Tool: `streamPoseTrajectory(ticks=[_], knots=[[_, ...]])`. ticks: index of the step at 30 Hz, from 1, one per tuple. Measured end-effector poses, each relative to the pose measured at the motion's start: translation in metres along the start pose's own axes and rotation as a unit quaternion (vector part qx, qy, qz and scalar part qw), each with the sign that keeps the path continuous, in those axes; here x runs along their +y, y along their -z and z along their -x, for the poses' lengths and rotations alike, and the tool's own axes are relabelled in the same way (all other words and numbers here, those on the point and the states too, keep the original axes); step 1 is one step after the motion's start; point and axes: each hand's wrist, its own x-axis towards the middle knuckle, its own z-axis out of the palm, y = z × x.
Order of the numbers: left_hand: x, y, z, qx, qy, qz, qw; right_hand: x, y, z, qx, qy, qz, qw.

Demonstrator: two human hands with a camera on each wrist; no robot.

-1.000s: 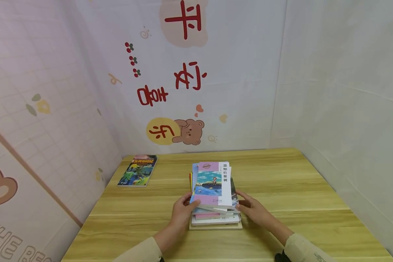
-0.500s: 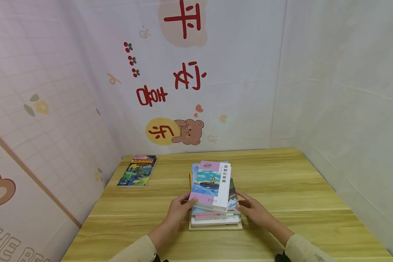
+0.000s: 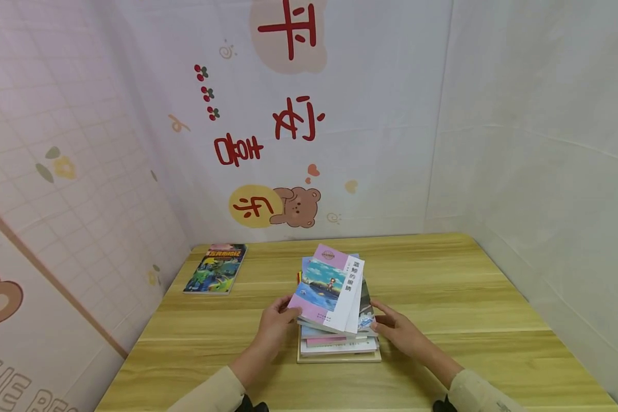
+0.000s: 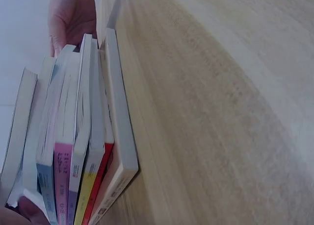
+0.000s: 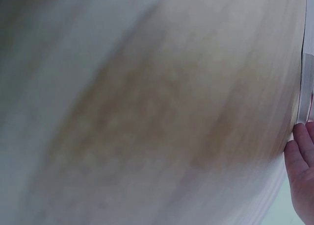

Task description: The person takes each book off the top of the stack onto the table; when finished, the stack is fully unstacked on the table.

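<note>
A stack of books (image 3: 340, 345) stands on the wooden table, its layers unevenly lined up. On top lies a pink-and-white book (image 3: 325, 289) with a sea picture on its cover, turned askew. My left hand (image 3: 274, 327) pinches its near left corner, thumb above. In the left wrist view that top book (image 4: 18, 132) is tilted away from the books below. My right hand (image 3: 399, 332) rests against the stack's right side, fingers fairly straight, touching a dark-covered book (image 3: 365, 315). The right wrist view catches only part of the right hand (image 5: 303, 166) beside the stack's edge.
A colourful comic-style book (image 3: 216, 269) lies flat at the table's back left. White printed cloth walls (image 3: 371, 114) rise behind and along both sides of the wooden table (image 3: 458, 297).
The top book has turned clockwise and shifted left at its near end, with my left hand moving left along with it. My right hand has stayed in place at the stack.
</note>
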Motion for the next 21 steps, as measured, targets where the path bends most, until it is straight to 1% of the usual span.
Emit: streamPoseTrajectory(ticks=[2, 5, 10, 14, 17, 21], knots=[[0.002, 0.003, 0.000, 0.002, -0.003, 0.025, 0.9997, -0.001, 0.000, 0.000, -0.001, 0.001, -0.002, 1.000], [0.002, 0.010, -0.001, -0.005, -0.006, 0.051, 0.9987, -0.001, -0.001, 0.001, 0.000, -0.001, -0.002, 1.000], [0.003, 0.020, -0.003, -0.007, 0.004, 0.073, 0.9973, -0.001, -0.001, 0.001, 0.004, -0.005, -0.004, 1.000], [0.005, 0.026, -0.006, 0.008, 0.011, 0.098, 0.9951, -0.001, -0.001, 0.001, 0.006, -0.010, -0.004, 1.000], [0.008, 0.031, -0.008, 0.017, -0.004, 0.108, 0.9940, -0.001, -0.001, 0.001, 0.008, -0.014, -0.005, 1.000], [0.013, 0.041, -0.015, 0.043, -0.020, 0.129, 0.9905, -0.001, -0.002, 0.001, 0.009, -0.015, -0.006, 1.000]])
